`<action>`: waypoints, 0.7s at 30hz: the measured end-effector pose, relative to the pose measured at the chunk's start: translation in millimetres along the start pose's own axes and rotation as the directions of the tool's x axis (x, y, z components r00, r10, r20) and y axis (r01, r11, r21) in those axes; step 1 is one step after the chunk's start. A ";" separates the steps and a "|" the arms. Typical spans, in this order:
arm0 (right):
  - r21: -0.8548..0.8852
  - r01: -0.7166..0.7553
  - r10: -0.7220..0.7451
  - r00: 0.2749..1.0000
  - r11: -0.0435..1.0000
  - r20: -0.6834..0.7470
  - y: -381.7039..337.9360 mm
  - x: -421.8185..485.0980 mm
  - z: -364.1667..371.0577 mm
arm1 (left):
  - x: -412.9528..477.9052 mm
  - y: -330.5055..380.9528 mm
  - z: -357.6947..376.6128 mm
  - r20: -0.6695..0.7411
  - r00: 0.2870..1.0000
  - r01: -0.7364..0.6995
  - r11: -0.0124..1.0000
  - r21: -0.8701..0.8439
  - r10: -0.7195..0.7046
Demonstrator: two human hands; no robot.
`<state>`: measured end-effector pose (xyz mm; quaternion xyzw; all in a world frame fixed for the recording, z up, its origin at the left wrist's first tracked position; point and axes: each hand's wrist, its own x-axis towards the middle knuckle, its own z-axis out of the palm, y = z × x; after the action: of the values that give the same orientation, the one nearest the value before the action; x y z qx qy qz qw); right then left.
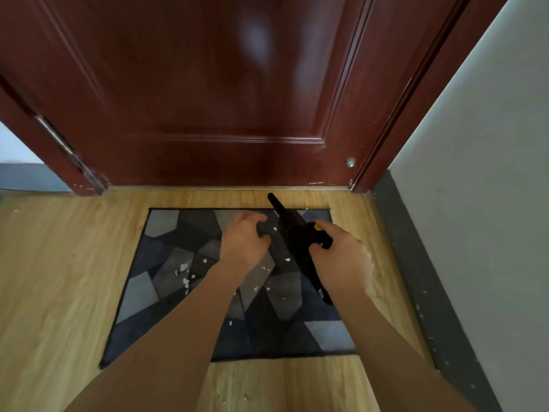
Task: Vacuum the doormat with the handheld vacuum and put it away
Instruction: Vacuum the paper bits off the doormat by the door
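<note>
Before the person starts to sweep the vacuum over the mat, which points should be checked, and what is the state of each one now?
1. Right hand grips the handheld vacuum: ok.
2. Left hand is free of the vacuum: cannot tell; it is curled close beside it.
3. Nozzle points at the debris: not ok; it points toward the door, past the far edge of the doormat.
4. White scraps are left on the mat: ok, there is work to do.
5. Vacuum is switched on: cannot tell.
</note>
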<state>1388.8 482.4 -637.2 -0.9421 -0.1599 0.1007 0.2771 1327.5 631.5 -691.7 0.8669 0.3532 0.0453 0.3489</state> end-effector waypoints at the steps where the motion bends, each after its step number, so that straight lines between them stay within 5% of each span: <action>1: 0.010 0.000 0.000 1.000 1.000 0.001 0.4 2.0 -0.9 | 2.8 1.0 -1.7 -0.011 1.000 0.012 1.000 -0.020 -0.012; 21: -0.108 0.097 -0.096 0.995 0.989 0.019 -3.7 11.8 -9.4 | 28.3 2.9 -1.6 -0.049 0.997 0.050 0.971 -0.235 -0.064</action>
<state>1401.5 485.0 -628.6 -0.9462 -0.2125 0.0848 0.2289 1349.8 649.1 -693.4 0.8078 0.3799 0.1007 0.4394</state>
